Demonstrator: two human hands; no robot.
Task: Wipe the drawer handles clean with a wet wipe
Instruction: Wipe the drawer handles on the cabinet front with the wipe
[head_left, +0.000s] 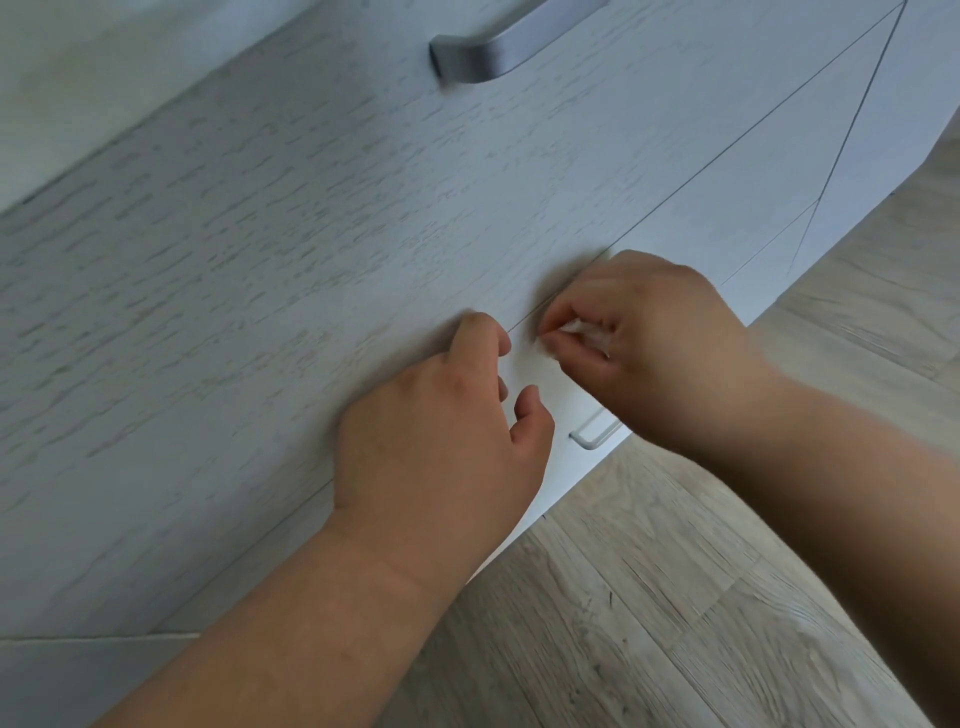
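1. My right hand (660, 343) pinches the crumpled wet wipe (582, 332) against the drawer front (260, 260), mostly hiding it.
2. My left hand (447, 415) curls loosely beside it, gripping nothing.
3. The lower handle (592, 434) peeks out below my hands; the upper handle (493, 57) is cut off.

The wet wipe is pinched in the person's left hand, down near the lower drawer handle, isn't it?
Not quite: the head view shows the wet wipe pinched in the right hand, not the left hand, which holds nothing. It is indeed near the lower drawer handle.
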